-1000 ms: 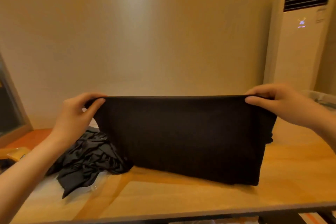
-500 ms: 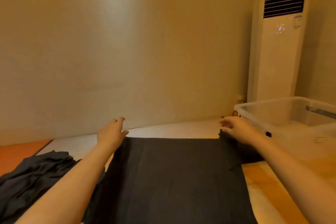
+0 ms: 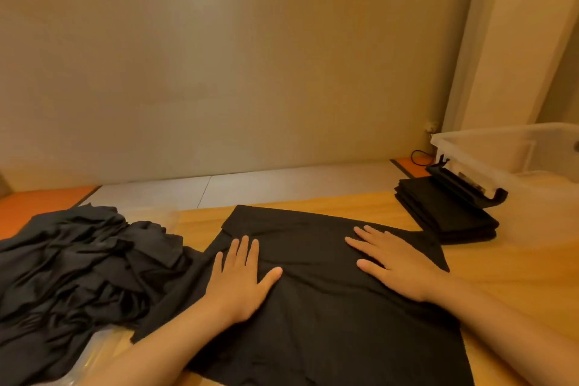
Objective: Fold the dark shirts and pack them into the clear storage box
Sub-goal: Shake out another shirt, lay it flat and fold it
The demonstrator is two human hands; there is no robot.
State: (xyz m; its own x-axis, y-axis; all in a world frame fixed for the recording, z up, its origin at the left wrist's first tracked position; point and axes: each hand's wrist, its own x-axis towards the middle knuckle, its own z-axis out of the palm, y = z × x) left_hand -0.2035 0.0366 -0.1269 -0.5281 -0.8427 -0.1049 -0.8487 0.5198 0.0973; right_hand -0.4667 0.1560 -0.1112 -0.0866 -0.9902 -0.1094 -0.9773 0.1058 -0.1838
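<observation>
Both hands drawn back from the far edge | left hand (image 3: 239,283) and right hand (image 3: 396,263) rest flat, fingers spread, on the dark shirt (image 3: 322,301) lying on my table (image 3: 501,269); soft, light, limp; best pinched at corners | clear storage box (image 3: 513,153) right

Both hands (image 3: 316,273) flat on the dark shirt (image 3: 329,307) — table (image 3: 517,276).

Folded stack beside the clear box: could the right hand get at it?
Probably yes: the right hand lies flat on the spread shirt, and nothing stands between it and the folded stack.
</observation>
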